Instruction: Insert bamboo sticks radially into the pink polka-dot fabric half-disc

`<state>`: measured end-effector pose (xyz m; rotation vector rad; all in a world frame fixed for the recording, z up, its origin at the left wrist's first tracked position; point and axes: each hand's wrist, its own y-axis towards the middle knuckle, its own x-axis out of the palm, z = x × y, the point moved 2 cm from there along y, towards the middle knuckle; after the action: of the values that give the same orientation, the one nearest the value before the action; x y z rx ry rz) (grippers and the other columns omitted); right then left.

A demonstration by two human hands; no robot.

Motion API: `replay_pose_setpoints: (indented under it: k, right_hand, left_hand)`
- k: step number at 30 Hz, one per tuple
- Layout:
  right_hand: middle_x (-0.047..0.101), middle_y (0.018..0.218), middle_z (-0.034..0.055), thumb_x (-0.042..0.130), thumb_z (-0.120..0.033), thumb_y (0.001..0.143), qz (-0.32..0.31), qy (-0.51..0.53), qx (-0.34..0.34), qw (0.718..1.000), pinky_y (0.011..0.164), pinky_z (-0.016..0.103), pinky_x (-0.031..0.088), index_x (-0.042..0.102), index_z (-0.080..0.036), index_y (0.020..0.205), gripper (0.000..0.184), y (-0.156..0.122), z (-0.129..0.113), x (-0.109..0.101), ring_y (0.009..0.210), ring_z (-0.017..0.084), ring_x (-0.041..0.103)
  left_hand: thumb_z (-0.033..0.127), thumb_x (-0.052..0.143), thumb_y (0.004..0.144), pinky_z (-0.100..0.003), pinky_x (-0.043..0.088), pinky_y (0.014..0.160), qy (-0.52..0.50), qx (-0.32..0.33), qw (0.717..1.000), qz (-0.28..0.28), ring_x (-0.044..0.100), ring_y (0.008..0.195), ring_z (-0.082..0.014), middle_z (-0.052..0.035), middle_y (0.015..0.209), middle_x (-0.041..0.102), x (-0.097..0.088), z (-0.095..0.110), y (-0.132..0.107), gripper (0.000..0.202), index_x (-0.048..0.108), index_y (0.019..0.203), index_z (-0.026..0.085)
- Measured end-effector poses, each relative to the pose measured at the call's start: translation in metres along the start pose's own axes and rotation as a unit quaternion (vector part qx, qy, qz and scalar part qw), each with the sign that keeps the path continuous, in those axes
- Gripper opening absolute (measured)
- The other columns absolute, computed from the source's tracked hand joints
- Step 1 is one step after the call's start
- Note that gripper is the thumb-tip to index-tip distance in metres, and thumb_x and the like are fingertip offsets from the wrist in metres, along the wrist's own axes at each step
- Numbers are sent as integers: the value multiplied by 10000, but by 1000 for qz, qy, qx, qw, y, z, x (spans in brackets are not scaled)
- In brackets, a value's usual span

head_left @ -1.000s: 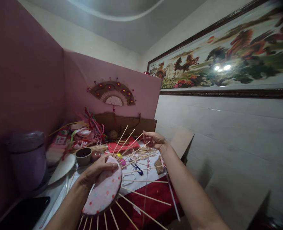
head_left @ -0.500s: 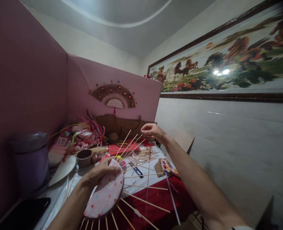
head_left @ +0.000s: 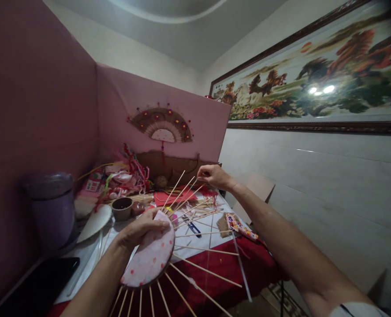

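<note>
My left hand (head_left: pixel 145 226) grips the upper edge of a half-round fan base (head_left: pixel 150 259) covered in white cloth with red dots, thumb on its face. Thin bamboo sticks (head_left: pixel 208 251) spread out from its curved edge, and one carries a small pale lump partway along. My right hand (head_left: pixel 214 176) is closed in a pinch beside the tips of the upper sticks. What sits between its fingertips is too small to make out. A fine pale line (head_left: pixel 210 229) runs down below that hand.
On the table lie a blue-handled cutter (head_left: pixel 194 229), red paper (head_left: pixel 158 197), floral cloth (head_left: pixel 240 226), a brown cup (head_left: pixel 121 208), a white half-disc (head_left: pixel 96 223) and a black phone (head_left: pixel 39 286). A lidded purple container (head_left: pixel 53 215) stands left. A finished fan (head_left: pixel 164 125) hangs on the pink board.
The view has shifted, so the scene sits slightly right and higher. My right hand keeps its pinch near the stick tips, and my left hand still holds the fan base.
</note>
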<state>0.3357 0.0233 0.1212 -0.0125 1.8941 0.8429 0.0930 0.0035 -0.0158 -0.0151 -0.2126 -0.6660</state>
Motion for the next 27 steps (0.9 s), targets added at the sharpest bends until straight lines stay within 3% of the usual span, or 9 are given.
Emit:
replay_pose_setpoints:
  k: [6,16,22,27]
  right_hand:
    - [544,538,-31,669,-352,653,40,-80,66,994,491,213,256,631,-175,625,182,-3,9,0,502,81,422]
    - [520,560,-33,616,-291,663,53,75,49,995,512,197,307,611,-136,653,155,5,23,4,523,74,403]
    - [541,544,-18,579,-361,680,-26,117,118,986,473,192,334,601,-115,663,248,-2,47,41,489,79,442]
    - [556,539,-9,589,-296,686,-54,68,144,986,466,186,311,614,-118,618,192,-17,45,89,496,81,458]
  left_hand:
    - [193,710,597,-182,377,474,-32,18,998,-46,500,506,-85,-7,615,574,2,0,-1,211,570,740,128]
    - [168,741,547,-183,421,492,-41,-11,998,-41,527,522,-87,-8,662,595,12,-4,-1,311,601,821,124]
    - [166,737,549,-203,436,519,-85,2,992,-90,556,565,-111,-28,697,607,17,-4,-2,322,593,835,129]
    - [191,737,562,-204,425,513,-102,25,989,-105,559,563,-117,-31,673,599,12,-6,1,288,581,795,124]
